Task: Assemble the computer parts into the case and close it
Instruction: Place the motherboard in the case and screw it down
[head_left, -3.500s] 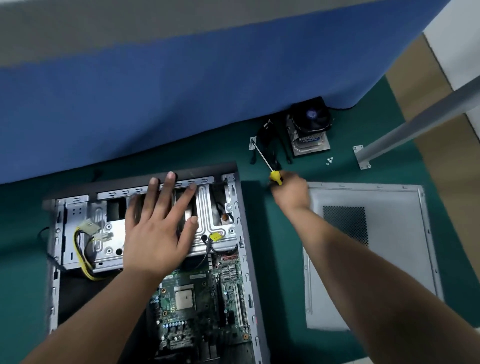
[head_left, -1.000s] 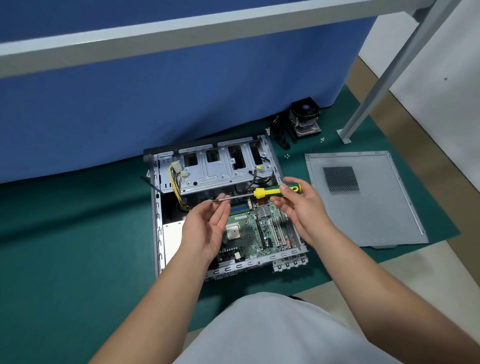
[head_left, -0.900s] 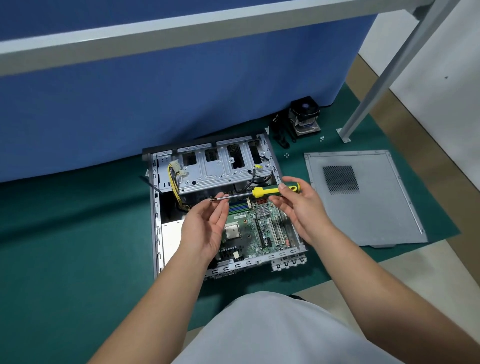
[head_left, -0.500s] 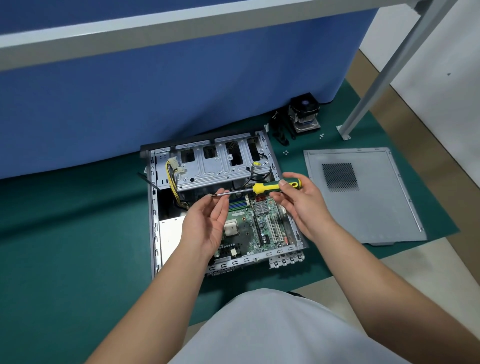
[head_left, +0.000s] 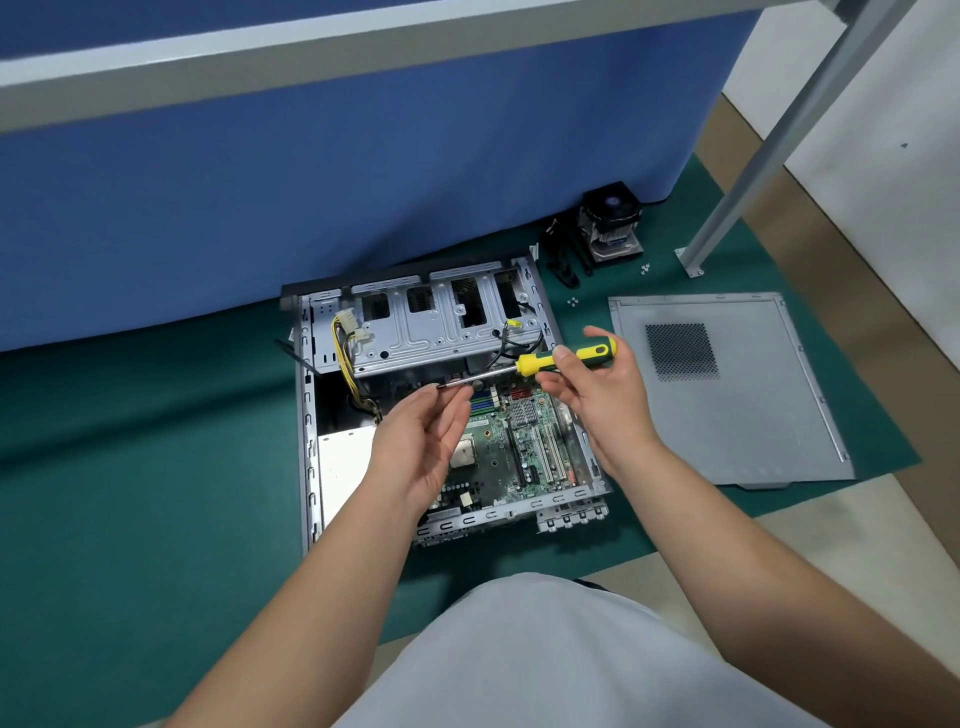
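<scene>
An open computer case (head_left: 311, 415) lies flat on the green mat, with a green motherboard (head_left: 498, 452) inside and a metal drive cage (head_left: 436, 327) at its far end. Above it my right hand (head_left: 602, 395) grips the yellow and green handle of a screwdriver (head_left: 566, 356), held roughly level. My left hand (head_left: 421, 441) pinches the tip of its shaft between the fingertips. The grey side panel (head_left: 753, 395) lies flat to the right of the case. A CPU cooler with a fan (head_left: 610, 223) sits at the back.
A blue partition (head_left: 363, 171) stands right behind the case. A grey metal leg (head_left: 769, 140) slants down to a foot plate at the right. Small white screws (head_left: 573, 301) lie on the green mat (head_left: 130, 467) near the cooler, beside black cables (head_left: 558, 260).
3.5 s ago my right hand picked the screwdriver up off the mat while my left rested on the drive cage. Since then I have drawn back, and both hands hold the screwdriver over the case.
</scene>
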